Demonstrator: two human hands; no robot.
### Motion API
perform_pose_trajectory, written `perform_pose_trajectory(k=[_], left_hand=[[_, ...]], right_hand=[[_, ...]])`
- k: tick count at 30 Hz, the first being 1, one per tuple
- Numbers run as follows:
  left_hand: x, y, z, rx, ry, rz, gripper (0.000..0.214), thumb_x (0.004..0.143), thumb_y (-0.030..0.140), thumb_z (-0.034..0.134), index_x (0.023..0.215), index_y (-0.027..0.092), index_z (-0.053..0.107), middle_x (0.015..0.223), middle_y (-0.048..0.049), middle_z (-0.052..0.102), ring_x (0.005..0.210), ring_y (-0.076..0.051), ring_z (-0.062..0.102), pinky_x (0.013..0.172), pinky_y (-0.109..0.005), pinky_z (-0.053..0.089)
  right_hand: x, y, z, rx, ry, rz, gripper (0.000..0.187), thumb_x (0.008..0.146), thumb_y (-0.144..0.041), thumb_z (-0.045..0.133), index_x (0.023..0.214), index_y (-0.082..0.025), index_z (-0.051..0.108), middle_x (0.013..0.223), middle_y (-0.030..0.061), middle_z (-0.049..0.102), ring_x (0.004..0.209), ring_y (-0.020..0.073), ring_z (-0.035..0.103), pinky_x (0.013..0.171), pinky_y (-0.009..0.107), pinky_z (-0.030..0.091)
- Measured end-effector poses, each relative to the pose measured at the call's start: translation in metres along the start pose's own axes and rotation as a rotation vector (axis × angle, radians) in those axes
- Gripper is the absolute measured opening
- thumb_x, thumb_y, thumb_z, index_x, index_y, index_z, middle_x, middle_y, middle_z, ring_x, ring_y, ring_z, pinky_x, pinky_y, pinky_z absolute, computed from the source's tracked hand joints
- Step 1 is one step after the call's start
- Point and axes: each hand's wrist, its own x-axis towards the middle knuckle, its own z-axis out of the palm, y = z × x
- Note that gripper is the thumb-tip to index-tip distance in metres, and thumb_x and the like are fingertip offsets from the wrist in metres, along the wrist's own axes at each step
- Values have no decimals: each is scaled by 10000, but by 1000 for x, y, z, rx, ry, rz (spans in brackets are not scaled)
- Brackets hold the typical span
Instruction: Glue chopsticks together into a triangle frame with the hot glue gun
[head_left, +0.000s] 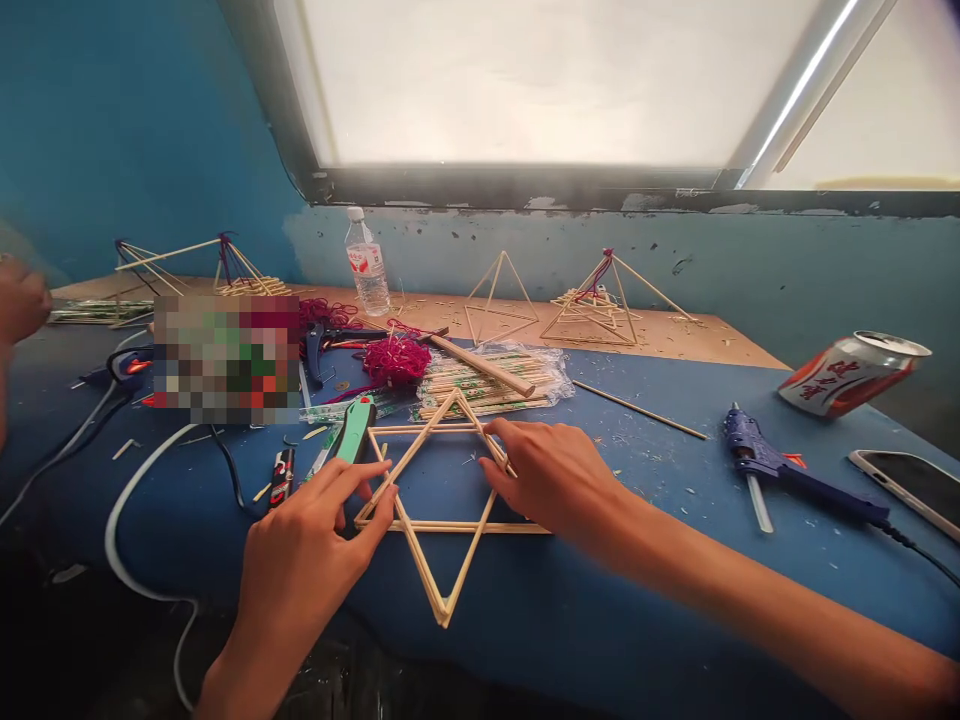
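Two triangles of thin wooden sticks overlap as a six-pointed stick star (450,527) at the front of the blue tabletop. My left hand (304,545) pinches its left crossing between thumb and index finger. At the upper right crossing, my right hand (555,480) grips the sticks, its fingertips partly hiding that corner. The star's lowest point reaches toward the table's front edge. Just behind my left hand lies a green-handled utility knife (355,430), with a small black-and-red lighter-like object (282,478) beside it.
A purple glue gun (757,450), a tilted drink can (851,375) and a phone (915,485) lie right. Behind are bagged sticks (495,380), magenta yarn (397,358), a bottle (367,265) and stick pyramids (592,300). Another person's hand (21,300) shows far left, near a white cable (124,500).
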Motion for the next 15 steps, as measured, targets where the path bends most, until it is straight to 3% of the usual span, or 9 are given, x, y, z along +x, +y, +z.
perform_pose_trajectory(k=[7,15], left_hand=[[-13,1,-5,28,72,16,223,915,419,556,976,311,741,818,26,678,613,-102,547,575,-229,402],[-13,-1,-5,75,62,-20,236,921,447,547,887,300,729,831,26,681,602,-112,530,559,-239,378]], right_hand=[[2,1,5,29,-26,65,282,960,-363,480,1140,-249,664,811,31,748,737,226,707,561,280,325],[0,2,8,28,-8,58,274,950,-384,507,1122,-261,682,786,18,742,696,209,687,556,284,301]])
